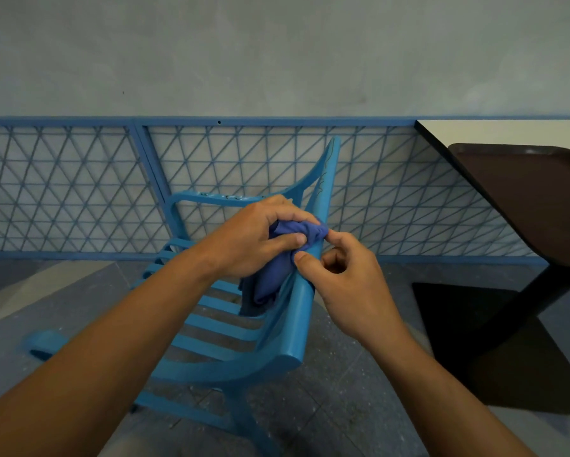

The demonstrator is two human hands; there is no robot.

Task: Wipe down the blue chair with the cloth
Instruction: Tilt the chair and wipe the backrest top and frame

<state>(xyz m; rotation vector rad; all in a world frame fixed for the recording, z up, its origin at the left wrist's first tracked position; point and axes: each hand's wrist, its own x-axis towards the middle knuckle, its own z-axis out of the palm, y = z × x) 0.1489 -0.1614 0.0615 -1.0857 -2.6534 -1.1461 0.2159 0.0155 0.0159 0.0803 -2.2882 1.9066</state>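
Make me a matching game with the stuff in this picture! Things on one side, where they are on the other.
Things:
1. cloth
2. blue chair
3. dark tray
4. right hand

Places:
A. on the white table
B. bunched in the left hand
C. on the floor by the lattice fence
D. touching the chair's upright rail

Pairs: 1-B, 2-C, 3-A, 4-D
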